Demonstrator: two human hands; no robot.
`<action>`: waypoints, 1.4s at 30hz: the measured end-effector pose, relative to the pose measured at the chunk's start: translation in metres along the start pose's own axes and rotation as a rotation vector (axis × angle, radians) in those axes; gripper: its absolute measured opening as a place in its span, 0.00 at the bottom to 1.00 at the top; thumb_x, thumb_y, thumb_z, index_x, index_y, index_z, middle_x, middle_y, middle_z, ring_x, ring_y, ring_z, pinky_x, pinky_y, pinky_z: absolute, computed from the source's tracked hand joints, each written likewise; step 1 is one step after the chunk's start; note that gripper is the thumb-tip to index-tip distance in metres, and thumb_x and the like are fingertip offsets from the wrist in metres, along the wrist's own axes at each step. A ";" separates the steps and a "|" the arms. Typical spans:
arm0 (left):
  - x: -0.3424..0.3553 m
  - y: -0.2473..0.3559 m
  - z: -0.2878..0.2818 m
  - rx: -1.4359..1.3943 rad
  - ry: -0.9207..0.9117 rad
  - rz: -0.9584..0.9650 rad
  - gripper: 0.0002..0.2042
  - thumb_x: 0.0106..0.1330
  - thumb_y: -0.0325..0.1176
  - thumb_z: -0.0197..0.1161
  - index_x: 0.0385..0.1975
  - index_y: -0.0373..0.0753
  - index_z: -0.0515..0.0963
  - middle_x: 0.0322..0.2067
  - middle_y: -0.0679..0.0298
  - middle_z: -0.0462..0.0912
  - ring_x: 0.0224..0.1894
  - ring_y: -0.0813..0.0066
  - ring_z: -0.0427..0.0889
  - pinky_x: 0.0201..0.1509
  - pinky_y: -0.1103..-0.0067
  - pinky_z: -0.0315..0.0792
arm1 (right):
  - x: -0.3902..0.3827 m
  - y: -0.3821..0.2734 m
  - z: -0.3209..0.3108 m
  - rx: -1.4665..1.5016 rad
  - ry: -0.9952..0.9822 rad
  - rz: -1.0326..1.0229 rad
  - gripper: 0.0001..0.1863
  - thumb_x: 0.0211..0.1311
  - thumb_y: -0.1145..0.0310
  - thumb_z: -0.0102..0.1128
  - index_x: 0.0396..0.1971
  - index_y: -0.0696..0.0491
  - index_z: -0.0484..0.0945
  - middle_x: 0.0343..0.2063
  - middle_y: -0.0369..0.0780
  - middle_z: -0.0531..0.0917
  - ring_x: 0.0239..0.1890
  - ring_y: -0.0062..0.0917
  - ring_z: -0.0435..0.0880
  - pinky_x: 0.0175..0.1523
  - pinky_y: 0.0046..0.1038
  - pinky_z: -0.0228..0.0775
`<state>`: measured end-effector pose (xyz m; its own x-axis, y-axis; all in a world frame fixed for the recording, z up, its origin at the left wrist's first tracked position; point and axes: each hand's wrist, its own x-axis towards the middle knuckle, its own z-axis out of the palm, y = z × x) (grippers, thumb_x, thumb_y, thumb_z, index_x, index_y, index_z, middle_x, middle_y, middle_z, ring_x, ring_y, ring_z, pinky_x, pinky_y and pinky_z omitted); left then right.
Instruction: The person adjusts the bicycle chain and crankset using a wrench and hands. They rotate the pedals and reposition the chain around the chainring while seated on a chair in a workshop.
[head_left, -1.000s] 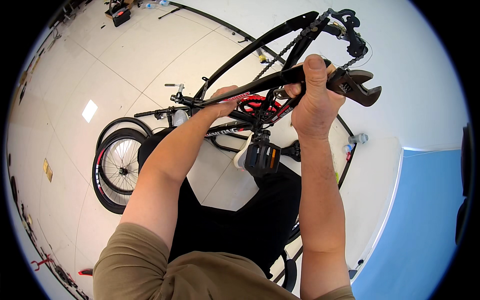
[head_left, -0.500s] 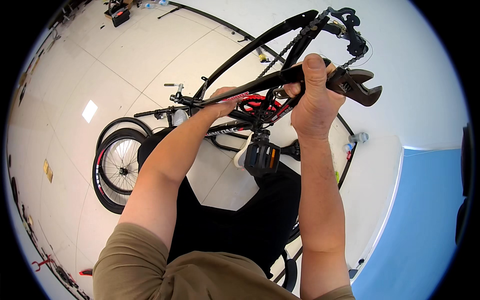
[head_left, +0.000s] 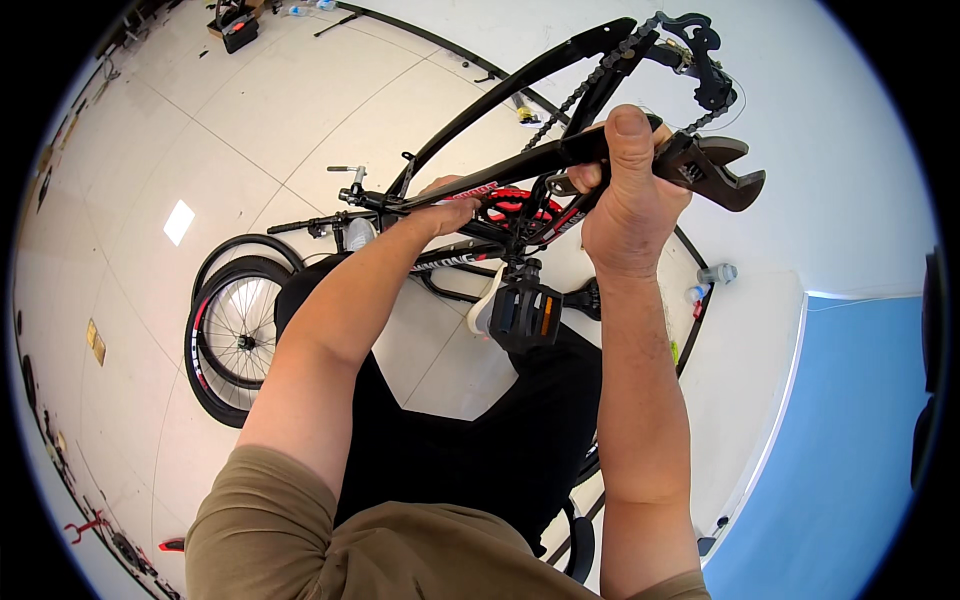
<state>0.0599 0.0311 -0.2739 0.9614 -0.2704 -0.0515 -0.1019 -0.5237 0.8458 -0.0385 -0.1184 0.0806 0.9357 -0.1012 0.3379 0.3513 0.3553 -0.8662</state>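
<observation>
Wrench (head_left: 703, 176) clasped in right hand (head_left: 635, 215), left hand (head_left: 447, 211) curled around black bicycle frame (head_left: 535, 162)

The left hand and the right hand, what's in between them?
In the head view, a red chainring and part of the black bike frame show between the left hand and right hand.

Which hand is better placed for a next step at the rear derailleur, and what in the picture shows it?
Right, most likely: the right hand holds the adjustable wrench and is nearer the rear derailleur. The left hand is on the bicycle frame, farther from it.
</observation>
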 end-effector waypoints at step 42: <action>-0.304 0.460 -0.140 0.057 0.003 1.062 0.09 0.42 0.30 0.66 0.22 0.31 0.78 0.31 0.49 0.83 0.27 0.63 0.83 0.29 0.74 0.79 | -0.001 -0.005 -0.001 -0.114 -0.067 -0.183 0.26 0.48 0.51 0.82 0.14 0.48 0.71 0.13 0.26 0.70 0.17 0.11 0.66 0.23 0.17 0.59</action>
<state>-0.2433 -0.0149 0.2050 0.3727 -0.6094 0.6998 -0.9011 -0.0574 0.4298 -0.0411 -0.1206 0.0846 0.8530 -0.0910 0.5139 0.5201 0.2292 -0.8228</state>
